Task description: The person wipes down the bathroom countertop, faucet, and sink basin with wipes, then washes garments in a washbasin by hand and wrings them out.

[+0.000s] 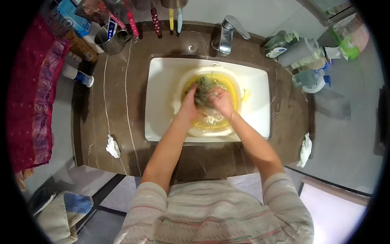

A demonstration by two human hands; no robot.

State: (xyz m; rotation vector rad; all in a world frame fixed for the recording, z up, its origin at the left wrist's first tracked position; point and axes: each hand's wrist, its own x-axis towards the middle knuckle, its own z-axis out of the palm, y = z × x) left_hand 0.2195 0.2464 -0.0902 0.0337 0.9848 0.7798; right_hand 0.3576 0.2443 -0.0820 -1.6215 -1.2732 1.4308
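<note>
A wet, bunched greyish-green piece of what looks like cloth (205,87) is between my hands, over a round basin (231,83) with a yellow inside and a pale rim. Water (211,121) glints in the basin, which sits within the white sink (256,118). My left hand (188,105) holds the cloth from its left side, fingers against it. On the other side my right hand (222,101) is closed on the cloth's edge, its fingers bent and slightly blurred. Part of the cloth is hidden behind the hands.
A chrome faucet (226,38) stands behind the sink. Pump bottles (310,79) crowd the right corner; a metal cup (110,38) and a tube (79,75) are at left. Crumpled white tissues (113,146) lie on the brown counter (113,97). Toothbrushes (156,22) hang at the back.
</note>
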